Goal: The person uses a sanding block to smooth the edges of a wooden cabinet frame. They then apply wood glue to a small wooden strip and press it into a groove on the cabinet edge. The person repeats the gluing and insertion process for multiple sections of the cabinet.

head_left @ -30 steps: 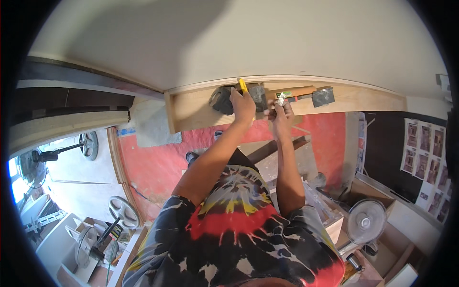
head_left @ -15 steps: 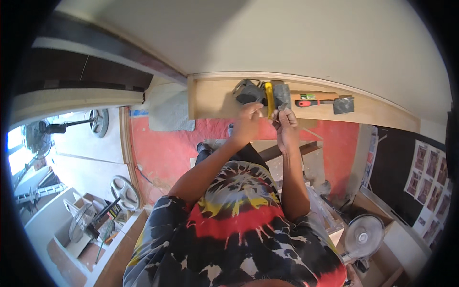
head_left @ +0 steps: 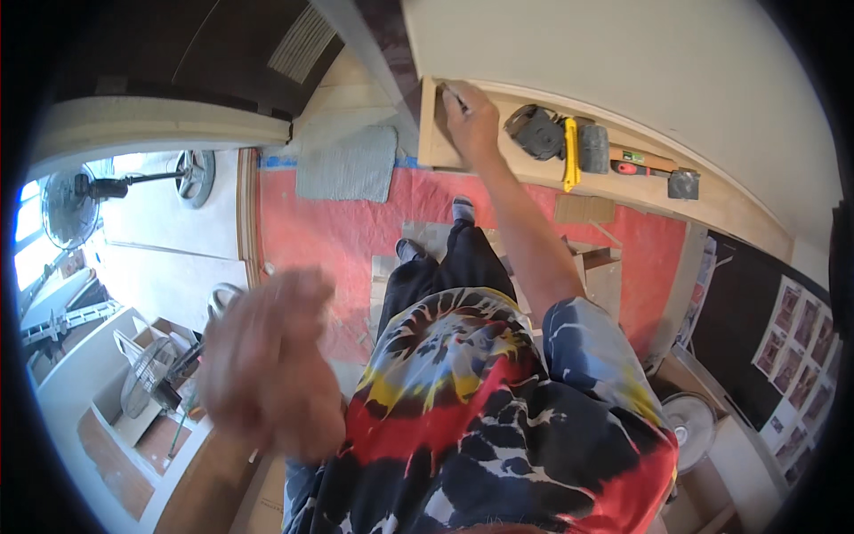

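Observation:
My right hand (head_left: pixel 471 120) reaches to the left end of a shallow wooden shelf (head_left: pixel 534 169). Its fingers are closed at the end board, and a small dark thing shows at the fingertips, too small to name. My left hand (head_left: pixel 271 365) is raised at the lower left, close to the camera, its fingers smeared by motion. On the shelf, right of my right hand, lie a dark grey strapped item (head_left: pixel 536 132), a yellow utility knife (head_left: pixel 571 156) and a grey block-like piece (head_left: pixel 593 147). Farther right are a red-handled scraper (head_left: pixel 627 168) and a wooden strip (head_left: pixel 648 158).
A large pale panel (head_left: pixel 605 44) rises behind the shelf. Red sheeting (head_left: pixel 356 231) covers the floor, with a grey mat (head_left: pixel 347 163) at its far edge. Fans (head_left: pixel 71 206) and open cabinet boxes (head_left: pixel 98 427) stand at left; another fan (head_left: pixel 685 432) is at lower right.
My hands were together by the yellow knife and have parted. The right has moved left along the shelf to its end; the left has drawn back toward me. The view has shifted.

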Motion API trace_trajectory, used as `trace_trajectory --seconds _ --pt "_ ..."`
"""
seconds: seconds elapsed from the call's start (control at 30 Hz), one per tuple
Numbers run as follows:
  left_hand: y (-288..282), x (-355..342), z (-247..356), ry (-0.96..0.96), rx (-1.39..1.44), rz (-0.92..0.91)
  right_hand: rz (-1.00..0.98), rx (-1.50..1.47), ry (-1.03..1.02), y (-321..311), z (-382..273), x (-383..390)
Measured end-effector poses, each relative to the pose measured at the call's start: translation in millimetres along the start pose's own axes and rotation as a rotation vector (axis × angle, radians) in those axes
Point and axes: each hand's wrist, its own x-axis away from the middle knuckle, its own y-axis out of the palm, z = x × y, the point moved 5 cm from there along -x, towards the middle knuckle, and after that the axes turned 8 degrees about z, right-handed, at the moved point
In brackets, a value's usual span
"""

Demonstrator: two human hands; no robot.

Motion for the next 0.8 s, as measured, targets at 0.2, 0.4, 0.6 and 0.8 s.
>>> trace_trajectory --seconds 0.2,0.4,0.6,0.8 --pt "-77 -11 19 0.068 0.521 -0.435 0.007 0.108 -0.107 22 11 8" --pt "-92 -22 73 0.496 -0.353 -0.711 0.053 0.217 -0.082 30 2 4" --pt "-89 -12 63 1.501 -1.238 -0.573 -0.01 0.215 -0.102 30 8 3" --pt "-87 36 -83 -0.289 -0.241 -0.459 -0.033 0.336 -0.205 15 12 2"
